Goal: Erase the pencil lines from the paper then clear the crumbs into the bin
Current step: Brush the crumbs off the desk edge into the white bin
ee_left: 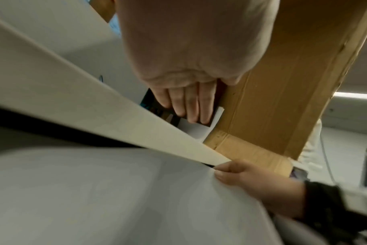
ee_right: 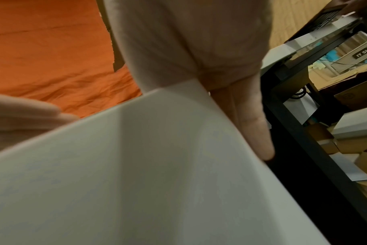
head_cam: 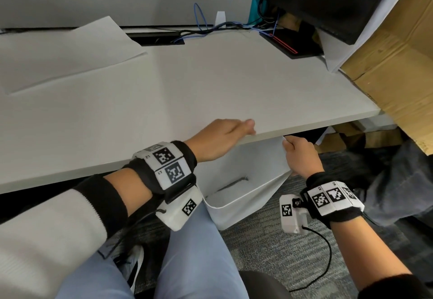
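A person seated at a white desk [head_cam: 210, 83] holds a white bin [head_cam: 246, 181] up against the underside of the desk's near edge. The right hand [head_cam: 301, 158] grips the bin's rim at its far corner, fingers curled over the wall, just below the desk edge; from the left wrist camera the thumb and a finger pinch the rim where it meets the desk. The left hand [head_cam: 222, 138] rests flat on the desk top just above the bin, its fingers [head_cam: 246, 126] straight and close together, their tips at the very edge of the desk, holding nothing. The bin tilts, its open mouth turned up toward the left hand, and a thin dark line lies on its inner floor. Crumbs are too small to make out on the desk or in the bin.

Well beyond the left hand, at the far left of the desk, lies a sheet of paper [head_cam: 70, 47], flat and apart from both hands; any pencil lines on it cannot be seen. A flat cardboard box [head_cam: 393, 69] leans over the desk's corner beyond the right hand, with a dark monitor [head_cam: 328, 1] behind it. Both wrists carry black straps with white marker blocks.
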A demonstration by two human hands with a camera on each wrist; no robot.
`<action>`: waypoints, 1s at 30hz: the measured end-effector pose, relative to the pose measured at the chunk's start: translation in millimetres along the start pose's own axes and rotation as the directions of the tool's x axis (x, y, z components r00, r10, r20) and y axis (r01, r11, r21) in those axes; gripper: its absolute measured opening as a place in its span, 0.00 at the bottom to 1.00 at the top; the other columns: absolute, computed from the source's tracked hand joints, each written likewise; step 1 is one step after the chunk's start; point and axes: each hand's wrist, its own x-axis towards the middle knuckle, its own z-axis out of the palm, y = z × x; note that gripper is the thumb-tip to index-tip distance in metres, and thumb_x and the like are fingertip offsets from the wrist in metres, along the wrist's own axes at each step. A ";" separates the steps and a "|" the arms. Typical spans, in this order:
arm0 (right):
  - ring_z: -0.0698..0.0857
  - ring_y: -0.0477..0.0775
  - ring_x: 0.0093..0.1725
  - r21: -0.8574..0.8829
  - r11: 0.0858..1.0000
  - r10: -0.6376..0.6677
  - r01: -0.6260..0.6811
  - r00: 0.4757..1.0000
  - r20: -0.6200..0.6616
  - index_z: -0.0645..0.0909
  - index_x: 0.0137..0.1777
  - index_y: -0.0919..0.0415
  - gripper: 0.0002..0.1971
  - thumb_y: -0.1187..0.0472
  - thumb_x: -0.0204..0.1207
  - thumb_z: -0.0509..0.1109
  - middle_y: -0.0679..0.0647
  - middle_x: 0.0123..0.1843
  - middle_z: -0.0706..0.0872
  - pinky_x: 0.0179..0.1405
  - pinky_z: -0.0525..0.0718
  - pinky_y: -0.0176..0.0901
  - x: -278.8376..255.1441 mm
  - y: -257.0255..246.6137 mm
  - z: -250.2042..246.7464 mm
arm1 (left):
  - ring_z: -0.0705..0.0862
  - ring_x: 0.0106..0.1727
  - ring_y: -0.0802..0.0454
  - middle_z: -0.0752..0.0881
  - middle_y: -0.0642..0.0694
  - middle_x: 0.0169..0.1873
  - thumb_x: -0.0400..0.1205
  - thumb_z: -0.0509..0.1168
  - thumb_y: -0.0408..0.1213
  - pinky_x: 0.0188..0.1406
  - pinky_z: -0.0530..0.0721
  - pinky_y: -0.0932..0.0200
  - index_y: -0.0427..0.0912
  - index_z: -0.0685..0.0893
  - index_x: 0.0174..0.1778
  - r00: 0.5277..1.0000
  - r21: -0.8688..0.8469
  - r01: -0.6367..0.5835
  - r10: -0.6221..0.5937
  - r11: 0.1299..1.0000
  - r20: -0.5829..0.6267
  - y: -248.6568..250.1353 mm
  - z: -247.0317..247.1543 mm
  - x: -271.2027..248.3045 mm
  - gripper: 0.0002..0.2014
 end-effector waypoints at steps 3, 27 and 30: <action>0.74 0.60 0.36 0.015 1.000 -0.005 0.005 1.000 -0.003 0.70 0.35 0.67 0.12 0.68 0.81 0.54 0.63 0.34 0.75 0.30 0.64 0.45 -0.3 0.9 0.1 | 0.43 0.83 0.55 0.48 0.48 0.83 0.88 0.38 0.51 0.80 0.38 0.56 0.43 0.56 0.82 0.993 0.329 0.112 -0.118 0.938 -0.001 -6.4 0.8 3.0 0.27; 0.72 0.58 0.33 0.040 0.999 -0.001 0.001 1.000 0.005 0.65 0.30 0.63 0.16 0.67 0.82 0.54 0.57 0.28 0.70 0.28 0.63 0.42 2.2 5.8 5.6 | 0.59 0.81 0.56 0.64 0.49 0.79 0.88 0.46 0.46 0.76 0.51 0.66 0.43 0.71 0.76 0.951 -0.050 -0.004 -0.012 0.999 -0.310 -18.3 -15.5 -15.5 0.23; 0.70 0.58 0.32 0.026 1.000 0.002 -0.002 1.000 0.007 0.62 0.27 0.58 0.20 0.67 0.82 0.54 0.55 0.26 0.69 0.28 0.62 0.40 3.0 3.1 6.2 | 0.44 0.83 0.47 0.47 0.39 0.83 0.86 0.37 0.56 0.81 0.41 0.50 0.38 0.53 0.82 0.876 0.278 0.407 -0.285 0.870 -0.391 -48.0 -39.5 -23.4 0.33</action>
